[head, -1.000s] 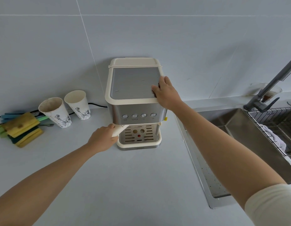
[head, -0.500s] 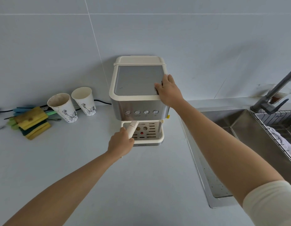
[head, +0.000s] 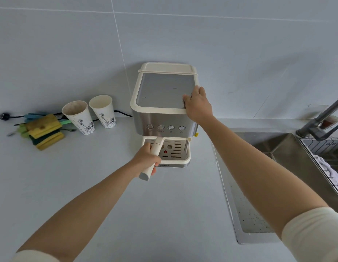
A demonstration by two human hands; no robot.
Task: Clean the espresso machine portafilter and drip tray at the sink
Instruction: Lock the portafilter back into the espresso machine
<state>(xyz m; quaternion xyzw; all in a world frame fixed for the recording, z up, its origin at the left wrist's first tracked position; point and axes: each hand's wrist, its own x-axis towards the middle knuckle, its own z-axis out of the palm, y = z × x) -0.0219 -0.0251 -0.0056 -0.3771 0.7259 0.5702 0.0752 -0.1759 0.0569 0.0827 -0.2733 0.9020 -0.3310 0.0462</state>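
The left hand (head: pixel 146 159) is gripping the cream cylindrical portafilter handle (head: pixel 158 144), its long axis pointing from the steel-and-cream espresso machine (head: pixel 164 91) toward the person; the right hand (head: pixel 197 104) is pressing flat on the machine's top.

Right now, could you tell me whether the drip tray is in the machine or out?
In: the drip tray sits in the base of the espresso machine, its slotted grate showing beneath the portafilter handle.
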